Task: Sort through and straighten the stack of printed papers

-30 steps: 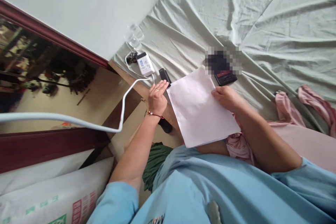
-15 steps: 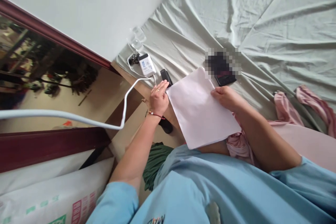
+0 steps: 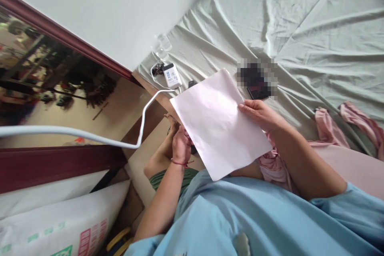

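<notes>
The right arm bends at the elbow and slants inward; the right hand (image 3: pixel 262 114) pinches the right edge of the white paper (image 3: pixel 220 124), with the thumb on top and the other fingers mostly out of sight; the paper lies tilted in front of the blue shirt (image 3: pixel 255 216), partly over the edge of the bed sheet (image 3: pixel 315 48); the left arm reaches forward, low down, and the left hand (image 3: pixel 181 146) is curled at the paper's left edge; its fingertips are hidden, so I cannot tell if it grips anything; a dark, blurry thing (image 3: pixel 259 93) sits just past the right hand; a white box (image 3: pixel 171 76) sits near the paper's far left corner.
</notes>
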{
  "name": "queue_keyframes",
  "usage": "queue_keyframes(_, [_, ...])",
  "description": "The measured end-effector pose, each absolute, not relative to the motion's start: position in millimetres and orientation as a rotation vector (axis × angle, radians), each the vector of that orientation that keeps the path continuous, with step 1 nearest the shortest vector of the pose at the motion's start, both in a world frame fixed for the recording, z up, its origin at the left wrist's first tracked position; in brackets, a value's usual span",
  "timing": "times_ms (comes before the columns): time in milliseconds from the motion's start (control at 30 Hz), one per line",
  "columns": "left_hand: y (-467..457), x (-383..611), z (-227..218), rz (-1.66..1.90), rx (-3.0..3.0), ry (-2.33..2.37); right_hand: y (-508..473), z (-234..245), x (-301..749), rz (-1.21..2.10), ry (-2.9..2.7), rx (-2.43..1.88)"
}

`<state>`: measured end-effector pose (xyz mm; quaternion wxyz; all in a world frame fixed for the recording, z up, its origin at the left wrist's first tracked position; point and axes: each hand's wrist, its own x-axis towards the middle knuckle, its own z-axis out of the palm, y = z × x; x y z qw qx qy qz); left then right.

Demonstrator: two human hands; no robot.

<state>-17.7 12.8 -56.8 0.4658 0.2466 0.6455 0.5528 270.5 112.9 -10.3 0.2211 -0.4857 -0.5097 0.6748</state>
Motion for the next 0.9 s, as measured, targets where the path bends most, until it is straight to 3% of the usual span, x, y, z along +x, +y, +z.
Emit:
queue_keyframes(200, [9,3,-55,1.341,0.58,1.531,115,-23,262,1.667,-1.513,-1.439])
queue_keyframes(400, [22,13,-57,1.554,0.623,1.646,112,-22,258,1.826,-1.358,-1.303])
queue_keyframes(633, [28,27,-51,1.616,0.493,1.356,115,-28,261,1.821,-1.377,-1.279])
queue_keyframes(900, [21,19,-69,1.381,1.057,1.902,118,-34,258,1.531,-1.506,-1.393])
